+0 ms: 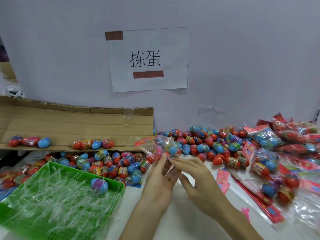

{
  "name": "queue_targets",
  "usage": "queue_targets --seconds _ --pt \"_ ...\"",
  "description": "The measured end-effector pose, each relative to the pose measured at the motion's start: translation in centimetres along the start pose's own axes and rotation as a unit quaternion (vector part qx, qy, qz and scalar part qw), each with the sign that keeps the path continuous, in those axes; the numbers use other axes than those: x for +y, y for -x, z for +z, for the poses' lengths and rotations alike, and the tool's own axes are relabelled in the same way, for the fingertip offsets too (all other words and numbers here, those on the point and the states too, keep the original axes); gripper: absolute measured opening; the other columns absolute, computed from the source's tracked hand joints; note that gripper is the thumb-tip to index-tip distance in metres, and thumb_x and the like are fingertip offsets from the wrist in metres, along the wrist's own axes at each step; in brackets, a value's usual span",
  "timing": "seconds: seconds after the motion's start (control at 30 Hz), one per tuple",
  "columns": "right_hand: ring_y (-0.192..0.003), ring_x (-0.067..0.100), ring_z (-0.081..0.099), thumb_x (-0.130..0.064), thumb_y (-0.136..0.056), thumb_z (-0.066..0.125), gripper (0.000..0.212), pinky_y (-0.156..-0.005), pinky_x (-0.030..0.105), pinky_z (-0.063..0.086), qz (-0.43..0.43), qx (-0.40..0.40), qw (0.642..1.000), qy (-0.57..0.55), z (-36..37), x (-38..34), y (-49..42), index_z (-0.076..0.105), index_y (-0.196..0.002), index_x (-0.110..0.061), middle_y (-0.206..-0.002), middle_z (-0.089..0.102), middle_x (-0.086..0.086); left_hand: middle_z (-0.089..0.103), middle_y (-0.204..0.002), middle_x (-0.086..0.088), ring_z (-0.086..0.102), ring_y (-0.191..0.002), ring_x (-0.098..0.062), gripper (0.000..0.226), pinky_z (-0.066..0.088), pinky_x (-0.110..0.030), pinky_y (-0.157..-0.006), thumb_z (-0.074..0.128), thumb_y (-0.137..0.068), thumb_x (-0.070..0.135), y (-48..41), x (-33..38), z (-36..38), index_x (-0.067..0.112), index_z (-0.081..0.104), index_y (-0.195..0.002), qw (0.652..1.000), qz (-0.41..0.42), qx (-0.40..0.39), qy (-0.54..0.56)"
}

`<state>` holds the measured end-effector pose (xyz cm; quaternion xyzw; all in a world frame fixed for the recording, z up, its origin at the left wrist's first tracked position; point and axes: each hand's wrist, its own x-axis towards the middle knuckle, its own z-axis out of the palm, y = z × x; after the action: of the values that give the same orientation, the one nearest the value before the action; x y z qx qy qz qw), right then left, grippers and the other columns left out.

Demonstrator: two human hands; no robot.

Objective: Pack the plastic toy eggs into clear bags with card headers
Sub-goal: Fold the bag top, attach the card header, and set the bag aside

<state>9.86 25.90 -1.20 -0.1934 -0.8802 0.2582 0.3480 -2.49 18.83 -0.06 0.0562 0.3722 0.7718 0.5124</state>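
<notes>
Left hand (160, 177) and right hand (195, 177) both pinch the near end of the bag (161, 147), tipped toward 11 o'clock, I guess so its eggs (172, 149) stay in. More loose eggs (199, 142) pile on the bench (174, 220) around 1 o'clock.

Not much of the person in shot, just a left hand (159, 182) and right hand (198, 180), both bare, on bare forearms (225, 215) that run down to the bottom edge. Slim fingers, and the nails are too blurry to make out
</notes>
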Motion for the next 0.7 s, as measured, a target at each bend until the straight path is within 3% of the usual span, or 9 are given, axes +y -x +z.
queue_targets --seconds 0.1,0.23,0.37,0.47,0.57,0.7 --pt "-0.131 -0.001 0.049 0.005 -0.092 0.062 0.054 -0.108 0.017 0.038 -0.005 0.016 1.0 -0.013 -0.1 -0.2 0.1 0.068 -0.131 -0.031 -0.134 0.06 -0.027 0.074 -0.119 -0.017 0.075 -0.102 -0.024 0.044 0.062 -0.035 -0.087 0.065 -0.097 0.027 -0.1 0.7 -0.1 0.001 0.066 -0.132 1.0 0.011 0.005 0.016" --pt "-0.097 -0.002 0.064 0.003 -0.09 0.068 0.04 -0.082 0.014 0.052 0.068 0.163 0.984 -0.032 -0.6 0.1 -0.8 0.073 -0.108 -0.031 -0.106 0.07 -0.023 0.075 -0.118 -0.018 0.077 -0.1 -0.023 0.041 0.058 -0.037 -0.093 0.063 -0.098 0.027 -0.3 2.3 -0.5 0.004 0.065 -0.131 0.997 0.036 0.031 0.068" --pt "-0.084 -0.007 0.063 -0.016 -0.093 0.071 0.033 -0.072 0.013 0.051 0.175 0.062 0.983 0.015 -0.1 1.4 -3.4 0.066 -0.122 -0.031 -0.115 0.068 -0.018 0.076 -0.115 -0.018 0.076 -0.102 -0.024 0.038 0.056 -0.037 -0.091 0.062 -0.101 0.029 -0.6 3.2 -1.1 0.004 0.065 -0.128 0.993 0.041 0.055 0.092" --pt "-0.087 0.001 0.062 -0.02 -0.094 0.07 0.035 -0.073 0.015 0.045 0.174 0.039 0.98 0.085 1.1 2.1 -6.1 0.063 -0.127 -0.029 -0.118 0.066 -0.015 0.076 -0.114 -0.018 0.078 -0.095 -0.023 0.036 0.055 -0.036 -0.087 0.061 -0.102 0.03 -0.5 3.3 -1.1 0.003 0.065 -0.126 0.992 0.04 0.052 0.105" --pt "-0.091 0.014 0.063 -0.017 -0.093 0.064 0.028 -0.07 0.023 0.047 0.152 0.01 0.973 0.176 2.4 2.8 -8.3 0.063 -0.119 -0.028 -0.112 0.068 -0.008 0.077 -0.111 -0.019 0.078 -0.094 -0.024 0.035 0.054 -0.037 -0.088 0.059 -0.102 0.029 -0.4 3.1 -1.0 0.003 0.065 -0.126 0.992 0.038 0.047 0.113" --pt "-0.098 0.015 0.062 -0.021 -0.098 0.059 0.021 -0.084 0.027 0.052 0.152 -0.025 0.966 0.207 3.2 4.0 -9.1 0.069 -0.114 -0.029 -0.111 0.068 -0.005 0.076 -0.113 -0.02 0.077 -0.098 -0.027 0.037 0.054 -0.039 -0.09 0.06 -0.102 0.031 -0.6 3.3 -1.3 0.002 0.066 -0.124 0.992 0.036 0.051 0.112"
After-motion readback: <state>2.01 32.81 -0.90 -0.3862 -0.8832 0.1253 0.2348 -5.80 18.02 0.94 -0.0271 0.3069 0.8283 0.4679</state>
